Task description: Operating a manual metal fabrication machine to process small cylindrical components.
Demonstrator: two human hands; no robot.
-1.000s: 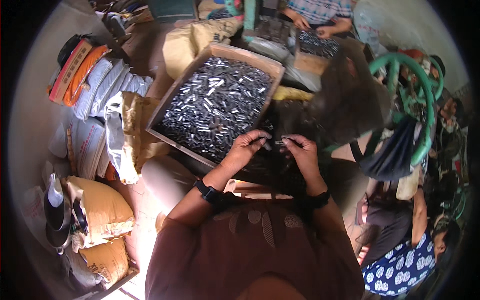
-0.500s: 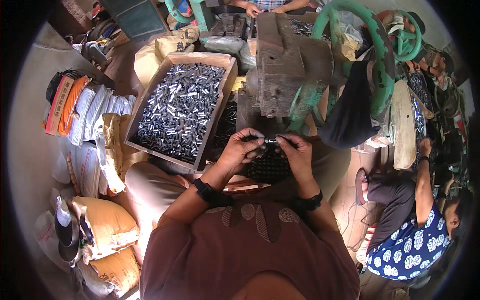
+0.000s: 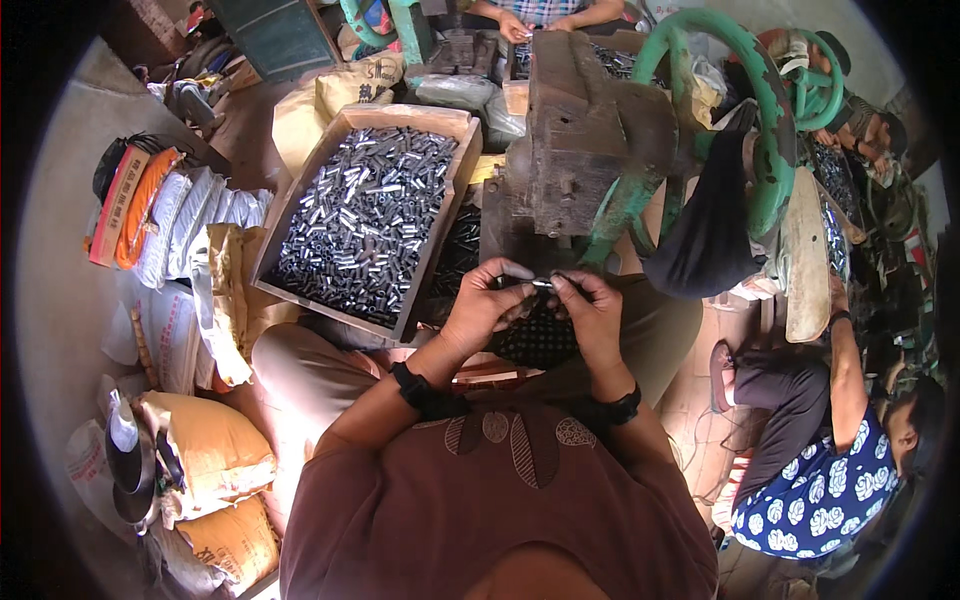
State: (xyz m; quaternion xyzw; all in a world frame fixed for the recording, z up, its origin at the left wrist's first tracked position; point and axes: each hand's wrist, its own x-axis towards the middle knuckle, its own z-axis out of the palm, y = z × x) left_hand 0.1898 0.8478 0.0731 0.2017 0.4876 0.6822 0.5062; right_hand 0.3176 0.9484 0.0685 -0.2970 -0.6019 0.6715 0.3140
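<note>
Between my two hands, in front of the press, is a small shiny metal cylinder. My left hand is closed, thumb and fingers pinching its left end. With a similar pinch, my right hand grips the right end. The fingertips cover most of the piece. Just ahead stands a heavy dark metal press with a green handwheel. A wooden tray to the left is filled with small dark and shiny metal cylinders. Below my hands lies a dark, dotted cloth or mat.
Sacks and bundled packages line the left side. A black cloth hangs from the press beside a long wooden board. At right sits a co-worker in a flowered shirt; another person's hands show at the far side.
My hands stay pinched around the small cylinder, the fingertips a little closer together. The seated co-worker's arm at right has shifted slightly. The view has moved a little.
</note>
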